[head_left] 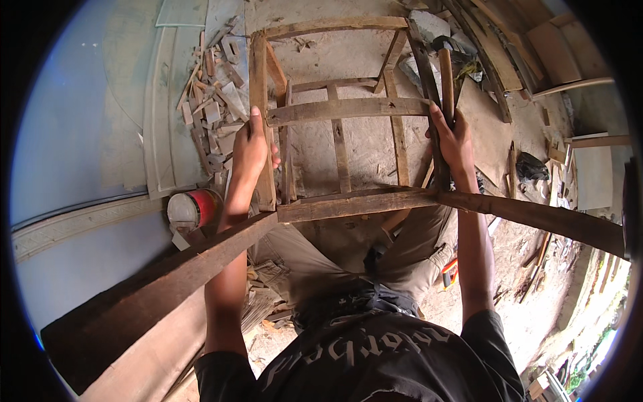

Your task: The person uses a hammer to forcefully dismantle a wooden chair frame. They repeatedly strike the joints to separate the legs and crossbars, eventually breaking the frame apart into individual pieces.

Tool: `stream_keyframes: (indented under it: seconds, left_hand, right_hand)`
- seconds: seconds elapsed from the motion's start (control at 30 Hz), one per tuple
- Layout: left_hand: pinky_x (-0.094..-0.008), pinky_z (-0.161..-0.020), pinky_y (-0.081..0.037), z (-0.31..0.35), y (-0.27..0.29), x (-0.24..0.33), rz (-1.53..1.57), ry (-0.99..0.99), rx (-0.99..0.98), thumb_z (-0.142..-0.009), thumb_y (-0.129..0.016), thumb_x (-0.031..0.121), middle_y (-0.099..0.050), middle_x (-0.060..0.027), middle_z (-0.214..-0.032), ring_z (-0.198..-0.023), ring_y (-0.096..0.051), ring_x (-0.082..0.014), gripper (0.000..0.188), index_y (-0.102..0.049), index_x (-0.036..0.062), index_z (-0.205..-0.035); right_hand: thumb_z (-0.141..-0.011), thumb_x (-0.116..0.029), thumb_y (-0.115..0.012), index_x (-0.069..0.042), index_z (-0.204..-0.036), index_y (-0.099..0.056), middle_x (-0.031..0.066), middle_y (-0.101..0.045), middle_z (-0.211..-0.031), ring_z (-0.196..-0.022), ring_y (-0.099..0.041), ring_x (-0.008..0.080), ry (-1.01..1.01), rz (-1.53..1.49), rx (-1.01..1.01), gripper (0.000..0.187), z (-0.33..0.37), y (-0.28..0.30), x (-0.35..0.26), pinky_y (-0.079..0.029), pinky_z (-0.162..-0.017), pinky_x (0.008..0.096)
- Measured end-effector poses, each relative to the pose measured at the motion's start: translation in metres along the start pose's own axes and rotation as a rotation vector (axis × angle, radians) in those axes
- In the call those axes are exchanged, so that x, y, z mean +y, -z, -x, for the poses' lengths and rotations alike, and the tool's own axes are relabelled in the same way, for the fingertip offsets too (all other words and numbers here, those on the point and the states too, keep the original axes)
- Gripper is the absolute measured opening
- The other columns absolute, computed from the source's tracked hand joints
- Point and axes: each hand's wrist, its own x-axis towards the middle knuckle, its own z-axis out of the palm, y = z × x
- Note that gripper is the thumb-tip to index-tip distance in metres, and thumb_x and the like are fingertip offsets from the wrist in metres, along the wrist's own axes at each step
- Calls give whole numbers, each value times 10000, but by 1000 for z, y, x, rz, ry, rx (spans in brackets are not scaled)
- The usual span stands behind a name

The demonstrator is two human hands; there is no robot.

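A rough wooden frame (pixel 355 206) of dark bars stands in front of me, with two long legs stretching toward me on either side. My left hand (pixel 251 154) is wrapped round its left bar, thumb up along the wood. On the right bar, my right hand (pixel 457 144) closes near the joint with the middle crosspiece (pixel 351 110). Beside that hand rises a short wooden post (pixel 446 80); whether it belongs to the frame I cannot tell. Thinner slats (pixel 339 154) show lower down inside the frame. Some of my fingers are hidden behind the bars.
Wood offcuts (pixel 218 110) lie heaped at the left, near a red and white bucket (pixel 191 209). Long boards (pixel 489 47) lean at the far right. A black bag (pixel 532 166) and a red-and-yellow tool handle (pixel 449 271) lie on the dusty floor.
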Motion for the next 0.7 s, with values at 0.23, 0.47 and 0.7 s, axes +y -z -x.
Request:
stream_keyframes:
  seconds: [0.23, 0.47, 0.7]
  left_hand:
    - [-310, -360, -446, -1, 0, -5, 18, 17, -10, -941, -304, 627, -510, -82, -554, -387, -525, -186, 726, -522, -53, -1075]
    - [-306, -344, -426, 3, -2, 1, 35, 9, -4, -960, -297, 592, -504, -87, -551, -372, -508, -186, 698, -519, -57, -1087]
    - [-307, -340, -425, -2, -2, -5, 63, -18, -12, -964, -301, 582, -496, -80, -539, -368, -507, -186, 672, -527, -46, -1042]
  right_hand:
    - [-885, -413, -637, 23, -915, -536, 76, -590, -629, -471, -565, 128, 0, -18, -27, 448, 1, 0, 0, -476, -402, 271]
    - [-886, -417, -635, 20, -904, -529, 77, -585, -634, -488, -570, 124, 1, -24, -5, 450, 2, 2, -7, -471, -398, 270]
    - [-883, -427, -636, 18, -882, -521, 76, -583, -630, -489, -575, 128, 57, -95, -29, 460, -4, 1, 9, -493, -405, 274]
